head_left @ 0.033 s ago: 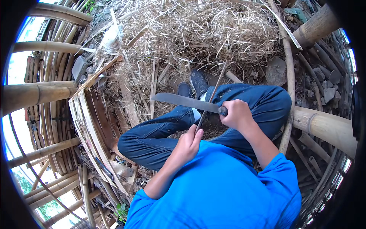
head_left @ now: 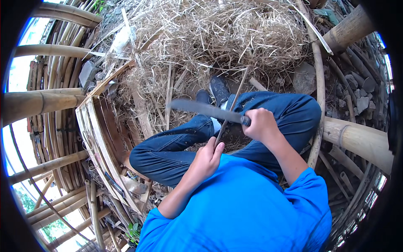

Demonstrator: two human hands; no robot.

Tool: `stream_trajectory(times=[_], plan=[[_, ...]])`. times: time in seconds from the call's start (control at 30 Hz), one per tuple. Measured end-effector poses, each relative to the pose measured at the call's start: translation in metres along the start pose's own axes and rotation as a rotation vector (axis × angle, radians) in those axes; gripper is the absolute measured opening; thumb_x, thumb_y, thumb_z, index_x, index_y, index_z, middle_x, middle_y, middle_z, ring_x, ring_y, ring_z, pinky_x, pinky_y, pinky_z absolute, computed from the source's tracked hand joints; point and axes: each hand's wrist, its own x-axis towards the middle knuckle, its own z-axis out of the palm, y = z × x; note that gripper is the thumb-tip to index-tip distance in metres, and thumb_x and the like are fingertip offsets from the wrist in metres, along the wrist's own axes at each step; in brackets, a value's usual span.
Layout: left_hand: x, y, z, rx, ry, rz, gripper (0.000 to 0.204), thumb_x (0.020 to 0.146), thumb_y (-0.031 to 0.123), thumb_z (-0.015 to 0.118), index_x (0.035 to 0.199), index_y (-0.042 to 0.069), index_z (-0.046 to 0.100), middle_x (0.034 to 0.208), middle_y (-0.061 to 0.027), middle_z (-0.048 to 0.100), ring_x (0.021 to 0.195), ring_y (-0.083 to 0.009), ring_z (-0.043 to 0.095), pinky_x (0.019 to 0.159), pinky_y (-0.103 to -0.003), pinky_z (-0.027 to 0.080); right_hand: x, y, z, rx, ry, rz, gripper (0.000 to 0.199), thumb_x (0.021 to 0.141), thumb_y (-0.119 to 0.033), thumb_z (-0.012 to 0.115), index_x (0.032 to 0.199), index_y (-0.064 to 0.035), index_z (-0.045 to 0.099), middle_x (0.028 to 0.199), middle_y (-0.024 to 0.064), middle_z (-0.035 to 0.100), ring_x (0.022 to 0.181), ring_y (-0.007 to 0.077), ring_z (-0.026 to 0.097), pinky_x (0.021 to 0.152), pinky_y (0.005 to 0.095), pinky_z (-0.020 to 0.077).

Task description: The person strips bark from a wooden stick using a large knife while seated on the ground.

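My right hand [head_left: 261,124] grips the handle of a long dark knife [head_left: 205,110], whose blade points left across my knees. My left hand [head_left: 207,158] pinches the lower end of a thin bamboo strip [head_left: 232,103], which runs up and to the right under the blade. The blade lies against the strip near its lower part. I sit with my legs in blue jeans [head_left: 176,143] folded. My dark shoes [head_left: 219,89] rest on straw-like bamboo shavings [head_left: 218,38].
Thick bamboo poles lie at the left [head_left: 42,103] and the right [head_left: 357,138]. A flat frame of split bamboo slats [head_left: 98,134] leans by my left knee. Grey stones [head_left: 357,98] are piled at the right. A curved bamboo cane [head_left: 320,84] runs beside my right leg.
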Motion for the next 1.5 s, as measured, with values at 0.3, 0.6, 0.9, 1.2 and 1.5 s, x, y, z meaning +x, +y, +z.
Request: stream_trajectory(times=[0.3,0.6,0.9,1.2,1.5], plan=[[-0.011,-0.014,0.003,0.097,0.065,-0.007,0.022,0.1,0.02,0.045,0.09,0.001,0.042,0.059,-0.0216,0.049,0.056,-0.0406,0.053,0.053,-0.046,0.037,0.017,0.021,-0.022,-0.03,-0.002,0.198,0.019,0.073,-0.022,0.067,0.078,-0.0045,0.071,0.073,0.0209,0.066,0.075,0.0394,0.066,0.073,0.047,0.0538],[-0.011,0.003,-0.003,0.129,0.031,0.008,0.019,0.1,0.018,0.045,0.093,0.001,0.043,0.062,-0.0254,0.052,0.062,-0.0472,0.055,0.054,-0.051,0.038,0.017,0.014,-0.007,-0.031,0.144,0.087,0.018,0.07,-0.022,0.067,0.072,-0.0052,0.07,0.071,0.0198,0.066,0.073,0.0389,0.066,0.072,0.0474,0.0542],[-0.015,0.004,-0.003,0.119,0.024,-0.052,0.017,0.1,0.017,0.046,0.095,0.001,0.043,0.064,-0.0274,0.053,0.066,-0.0497,0.054,0.054,-0.052,0.037,0.024,0.011,-0.021,-0.045,0.018,0.076,0.021,0.072,-0.023,0.065,0.076,-0.0031,0.07,0.074,0.0216,0.067,0.077,0.0382,0.067,0.074,0.0463,0.0543],[-0.019,0.004,-0.006,0.14,0.025,-0.057,0.017,0.099,0.016,0.047,0.094,0.001,0.043,0.062,-0.0258,0.052,0.062,-0.0474,0.055,0.053,-0.05,0.037,0.025,0.02,-0.023,0.052,0.027,0.097,0.02,0.074,-0.023,0.066,0.079,-0.0043,0.072,0.075,0.0217,0.067,0.078,0.0396,0.066,0.075,0.0462,0.0535],[-0.021,0.004,-0.003,0.159,0.001,-0.06,0.017,0.099,0.017,0.046,0.095,0.001,0.043,0.063,-0.0267,0.053,0.064,-0.0489,0.055,0.055,-0.051,0.038,0.025,0.039,-0.024,-0.02,0.148,0.155,0.019,0.073,-0.021,0.067,0.078,-0.0025,0.071,0.073,0.0217,0.066,0.076,0.0388,0.066,0.073,0.0454,0.0539]])
